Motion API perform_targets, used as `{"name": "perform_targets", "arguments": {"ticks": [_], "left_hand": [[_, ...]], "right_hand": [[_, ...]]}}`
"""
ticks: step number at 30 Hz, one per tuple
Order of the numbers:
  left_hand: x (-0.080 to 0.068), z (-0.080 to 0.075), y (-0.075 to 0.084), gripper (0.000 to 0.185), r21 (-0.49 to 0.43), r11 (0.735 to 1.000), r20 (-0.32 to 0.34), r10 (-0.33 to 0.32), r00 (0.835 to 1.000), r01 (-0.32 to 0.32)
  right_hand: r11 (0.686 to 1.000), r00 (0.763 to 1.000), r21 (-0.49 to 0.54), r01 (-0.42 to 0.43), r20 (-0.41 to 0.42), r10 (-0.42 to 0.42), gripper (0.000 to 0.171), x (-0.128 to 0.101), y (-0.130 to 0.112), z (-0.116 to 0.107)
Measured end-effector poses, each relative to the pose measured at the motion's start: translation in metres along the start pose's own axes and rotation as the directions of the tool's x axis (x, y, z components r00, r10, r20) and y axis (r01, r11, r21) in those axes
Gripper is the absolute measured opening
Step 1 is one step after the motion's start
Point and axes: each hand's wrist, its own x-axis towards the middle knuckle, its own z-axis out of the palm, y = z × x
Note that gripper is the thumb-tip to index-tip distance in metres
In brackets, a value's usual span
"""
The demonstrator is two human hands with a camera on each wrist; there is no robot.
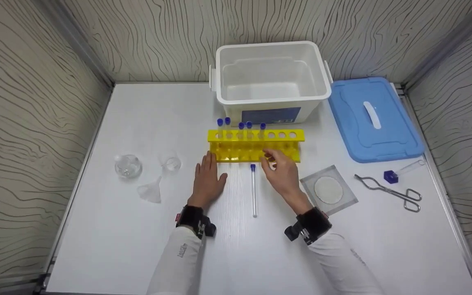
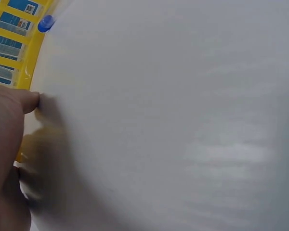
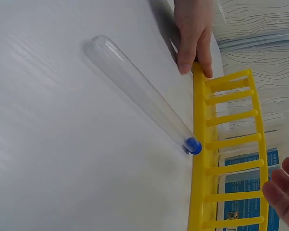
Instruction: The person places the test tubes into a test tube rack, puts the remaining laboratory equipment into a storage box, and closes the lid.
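A yellow test tube rack (image 1: 256, 135) holds several blue-capped test tubes (image 1: 241, 126) toward its left side. One more capped test tube (image 1: 254, 190) lies on the table in front of the rack, between the hands. My left hand (image 1: 208, 182) lies with extended fingers against the rack's left front corner; its thumb (image 2: 31, 101) shows in the left wrist view. Near the rack's right front, my right hand (image 1: 279, 172) has loosely bent fingers and nothing in them. In the right wrist view, its fingertips (image 3: 274, 195) appear beside the rack; whether they touch it I cannot tell.
Behind the rack stands a white bin (image 1: 273, 100), with its blue lid (image 1: 377, 123) to the right. Tongs (image 1: 387, 189), a blue-based glass piece (image 1: 391, 176) and a gauze square (image 1: 328, 189) lie at right. Clear glassware (image 1: 128, 166) and a funnel (image 1: 150, 191) are at left.
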Motion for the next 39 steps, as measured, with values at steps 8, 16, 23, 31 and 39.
{"name": "perform_targets", "arguments": {"ticks": [8,16,23,31,39], "left_hand": [[-0.001,0.000,-0.001,0.077,-0.004,1.000,-0.025,0.017,1.000,-0.018],[-0.001,0.001,-0.002,0.079,0.003,1.000,-0.005,0.005,1.000,-0.005],[0.000,0.003,-0.002,0.079,0.008,1.000,-0.008,0.000,1.000,0.000],[0.000,0.004,-0.003,0.079,0.007,1.000,-0.019,0.008,1.000,-0.008],[0.000,0.004,-0.003,0.079,-0.003,1.000,-0.025,0.012,1.000,-0.012]], "right_hand": [[0.994,0.994,-0.101,-0.050,0.096,0.060,0.030,-0.021,0.008,0.023],[0.974,0.963,-0.183,-0.134,0.206,0.171,0.036,-0.032,0.010,0.037],[0.958,0.953,-0.225,-0.179,0.204,0.226,0.043,-0.031,0.008,0.043],[0.950,0.951,-0.281,-0.135,0.234,0.204,0.048,-0.031,0.004,0.051],[0.938,0.935,-0.312,-0.149,0.264,0.236,0.052,-0.029,-0.003,0.056]]}}
